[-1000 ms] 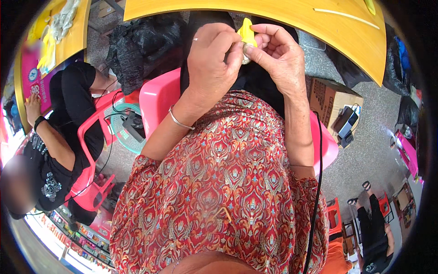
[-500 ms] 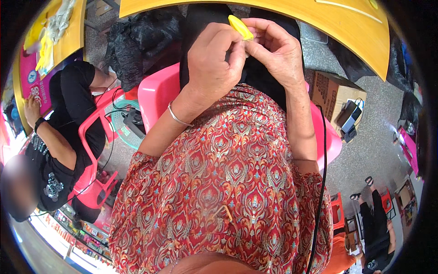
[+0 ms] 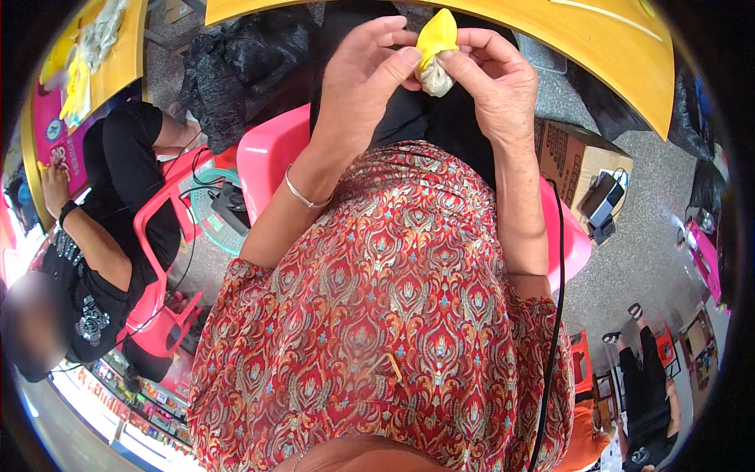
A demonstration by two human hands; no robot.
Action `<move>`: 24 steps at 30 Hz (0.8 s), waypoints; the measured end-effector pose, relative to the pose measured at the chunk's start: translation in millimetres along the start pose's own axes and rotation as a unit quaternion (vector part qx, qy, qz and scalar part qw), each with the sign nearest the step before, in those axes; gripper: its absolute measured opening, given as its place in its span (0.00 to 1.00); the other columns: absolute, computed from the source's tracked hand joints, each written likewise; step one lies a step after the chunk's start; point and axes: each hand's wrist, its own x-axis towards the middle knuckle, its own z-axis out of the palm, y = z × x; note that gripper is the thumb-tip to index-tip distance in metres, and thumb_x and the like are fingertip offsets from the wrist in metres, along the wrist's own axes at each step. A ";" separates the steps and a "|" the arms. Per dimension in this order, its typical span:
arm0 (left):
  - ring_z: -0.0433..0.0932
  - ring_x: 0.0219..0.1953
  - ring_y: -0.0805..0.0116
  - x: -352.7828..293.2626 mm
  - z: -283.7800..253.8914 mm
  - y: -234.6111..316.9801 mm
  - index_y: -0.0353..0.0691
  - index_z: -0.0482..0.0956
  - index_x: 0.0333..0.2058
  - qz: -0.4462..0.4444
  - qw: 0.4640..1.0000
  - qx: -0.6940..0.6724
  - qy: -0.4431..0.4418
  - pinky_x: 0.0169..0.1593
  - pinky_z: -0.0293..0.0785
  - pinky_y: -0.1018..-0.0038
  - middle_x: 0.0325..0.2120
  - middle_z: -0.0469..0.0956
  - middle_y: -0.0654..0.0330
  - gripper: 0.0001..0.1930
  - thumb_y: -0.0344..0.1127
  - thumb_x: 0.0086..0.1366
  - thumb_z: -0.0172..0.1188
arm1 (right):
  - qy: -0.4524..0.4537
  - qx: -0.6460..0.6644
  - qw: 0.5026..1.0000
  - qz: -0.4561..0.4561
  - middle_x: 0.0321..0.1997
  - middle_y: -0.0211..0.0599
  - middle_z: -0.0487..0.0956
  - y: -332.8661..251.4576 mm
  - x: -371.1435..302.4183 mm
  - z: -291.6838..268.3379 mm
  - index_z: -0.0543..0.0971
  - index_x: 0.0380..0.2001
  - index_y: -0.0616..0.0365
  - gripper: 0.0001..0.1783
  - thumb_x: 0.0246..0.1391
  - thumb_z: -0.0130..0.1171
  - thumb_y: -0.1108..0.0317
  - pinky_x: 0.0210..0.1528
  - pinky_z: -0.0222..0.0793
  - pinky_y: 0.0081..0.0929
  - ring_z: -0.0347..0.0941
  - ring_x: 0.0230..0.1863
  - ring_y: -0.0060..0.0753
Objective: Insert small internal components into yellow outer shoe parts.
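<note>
Near the yellow table's edge, above my lap, I hold a yellow, balloon-like rubber piece (image 3: 437, 35) with a rounded, pointed top. Below it bulges a whitish, gathered small pouch (image 3: 436, 81), its upper part covered by the yellow piece. My left hand (image 3: 366, 82) pinches the left side between thumb and forefinger, the other fingers raised. On the other side my right hand (image 3: 497, 82) grips where yellow and white meet, thumb in front, fingers curled behind and partly hidden.
The yellow table (image 3: 566, 23) curves across the front. A black plastic bag (image 3: 240, 75) lies front left, a cardboard box (image 3: 578, 161) at right. A co-worker (image 3: 94, 259) sits at left by a side table with yellow pieces (image 3: 77, 90). A black cable (image 3: 557, 315) hangs along my right side.
The yellow piece has turned upright and the whitish pouch below it has come into sight. My left hand has loosened from a tight curl and its fingers have spread; both hands are slightly further apart.
</note>
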 end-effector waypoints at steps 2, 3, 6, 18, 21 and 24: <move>0.75 0.43 0.73 1.5 0.0 -3.1 0.31 0.71 0.50 -0.091 0.994 -0.049 -0.037 0.48 0.73 0.76 0.42 0.75 0.60 0.15 0.31 0.68 0.53 | 0.002 0.023 1.000 -0.004 0.34 0.29 0.80 2.9 -0.6 0.3 0.79 0.39 0.63 0.12 0.49 0.64 0.79 0.39 0.71 0.13 0.74 0.33 0.15; 0.73 0.48 0.72 -0.6 0.2 -3.0 0.30 0.69 0.54 -0.170 0.973 -0.148 -0.050 0.53 0.71 0.73 0.45 0.74 0.59 0.19 0.36 0.69 0.52 | 0.007 0.004 1.000 -0.007 0.34 0.29 0.80 2.9 -0.4 0.1 0.79 0.39 0.63 0.12 0.49 0.65 0.78 0.39 0.71 0.13 0.74 0.34 0.15; 0.74 0.48 0.72 -6.3 5.4 -9.0 0.30 0.69 0.53 -0.166 0.971 -0.165 -0.042 0.54 0.71 0.72 0.46 0.74 0.58 0.19 0.37 0.69 0.52 | 0.026 -0.056 0.998 -0.019 0.32 0.28 0.79 -1.7 -2.1 6.1 0.78 0.38 0.63 0.11 0.50 0.65 0.77 0.38 0.71 0.12 0.74 0.33 0.14; 0.75 0.44 0.73 -6.7 6.4 7.3 0.34 0.73 0.51 -0.141 0.979 -0.145 -0.019 0.47 0.74 0.75 0.41 0.76 0.61 0.16 0.33 0.66 0.57 | -0.049 -0.169 0.976 -0.126 0.37 0.31 0.78 -17.1 -2.4 9.9 0.80 0.36 0.63 0.07 0.54 0.62 0.74 0.42 0.69 0.15 0.73 0.40 0.18; 0.74 0.46 0.70 -4.0 0.6 5.5 0.35 0.72 0.52 -0.127 0.972 -0.194 -0.018 0.50 0.72 0.72 0.42 0.75 0.61 0.17 0.31 0.65 0.57 | -0.164 -0.134 0.970 -0.122 0.48 0.37 0.73 -21.9 -3.7 9.4 0.79 0.46 0.63 0.15 0.55 0.60 0.71 0.53 0.64 0.23 0.68 0.51 0.28; 0.73 0.50 0.66 -4.4 -5.4 9.8 0.35 0.71 0.53 -0.099 0.978 -0.185 -0.018 0.54 0.70 0.69 0.45 0.75 0.57 0.18 0.31 0.65 0.57 | -0.138 -0.190 0.953 -0.193 0.43 0.36 0.75 -27.2 -5.2 17.1 0.81 0.43 0.58 0.17 0.47 0.67 0.70 0.46 0.69 0.22 0.73 0.44 0.29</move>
